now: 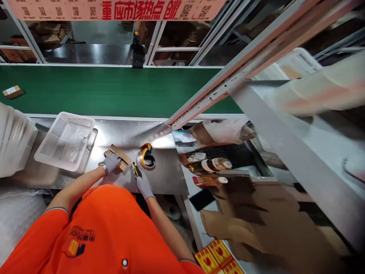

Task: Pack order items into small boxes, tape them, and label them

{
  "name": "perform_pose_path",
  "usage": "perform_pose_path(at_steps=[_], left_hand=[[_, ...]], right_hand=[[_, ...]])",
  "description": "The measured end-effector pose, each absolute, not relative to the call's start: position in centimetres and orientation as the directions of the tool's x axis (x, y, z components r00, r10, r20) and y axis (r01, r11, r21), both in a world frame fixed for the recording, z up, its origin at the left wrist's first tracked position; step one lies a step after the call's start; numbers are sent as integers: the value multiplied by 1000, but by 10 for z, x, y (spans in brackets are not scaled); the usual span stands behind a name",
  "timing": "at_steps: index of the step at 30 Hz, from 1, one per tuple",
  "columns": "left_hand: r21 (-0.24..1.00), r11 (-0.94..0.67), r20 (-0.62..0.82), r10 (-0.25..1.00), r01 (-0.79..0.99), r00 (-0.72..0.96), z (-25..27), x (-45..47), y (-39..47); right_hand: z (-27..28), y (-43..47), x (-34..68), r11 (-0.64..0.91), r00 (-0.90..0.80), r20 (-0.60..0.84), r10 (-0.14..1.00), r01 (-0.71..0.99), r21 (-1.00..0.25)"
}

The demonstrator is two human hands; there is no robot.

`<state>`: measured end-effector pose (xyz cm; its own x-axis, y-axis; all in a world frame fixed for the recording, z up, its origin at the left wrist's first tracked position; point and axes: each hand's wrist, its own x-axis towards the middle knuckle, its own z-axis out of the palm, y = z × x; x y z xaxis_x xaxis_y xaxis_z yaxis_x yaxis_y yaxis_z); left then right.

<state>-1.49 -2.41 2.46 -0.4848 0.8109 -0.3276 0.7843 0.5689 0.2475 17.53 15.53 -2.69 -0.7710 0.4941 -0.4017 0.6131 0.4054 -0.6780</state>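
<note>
My left hand [112, 163], gloved in light grey with a watch at the wrist, is closed on a small brown cardboard box [123, 155] on the metal table. In my gloved right hand [144, 183] is a yellow and black utility knife [136, 169], pointing up beside the box's right end. Some clear plastic lies below the box, partly hidden by my hands. Just right of the knife, an orange and black tape dispenser [147, 156] stands on the table.
A white perforated basket [41, 155] sits left of the box, near stacked white trays [14, 140]. Beyond runs a green conveyor [114, 91] carrying a small parcel [13, 91]. At right are a slanted metal post [205, 97], a keyboard [225, 151], a bottle [211, 164] and a phone [202, 199].
</note>
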Motion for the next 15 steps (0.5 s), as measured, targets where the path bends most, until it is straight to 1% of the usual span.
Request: perform_pose_path(at_steps=[1, 3, 5, 6, 7, 9, 15], left_hand=[[243, 570, -333, 809, 785, -484, 23, -16, -22], [233, 570, -344, 806, 788, -481, 21, -20, -20], [225, 567, -357, 805, 793, -474, 21, -23, -19], [220, 566, -363, 804, 795, -471, 21, -24, -19], [214, 566, -368, 802, 796, -471, 22, -25, -19], [206, 564, -370, 801, 799, -470, 24, -25, -20], [202, 575, -359, 797, 793, -486, 29, -23, -21]], right_hand=[[-28, 154, 186, 290, -749, -438, 498, 619, -730], [-31, 149, 201, -26, -711, -526, 467, 584, -811], [-32, 143, 207, -335, -701, -581, 413, 476, -813], [-32, 140, 207, -429, -703, -590, 397, 427, -796], [-32, 137, 204, -464, -705, -589, 394, 401, -790], [-31, 134, 197, -456, -705, -584, 402, 398, -796], [-31, 126, 193, -308, -739, -536, 409, 440, -843]])
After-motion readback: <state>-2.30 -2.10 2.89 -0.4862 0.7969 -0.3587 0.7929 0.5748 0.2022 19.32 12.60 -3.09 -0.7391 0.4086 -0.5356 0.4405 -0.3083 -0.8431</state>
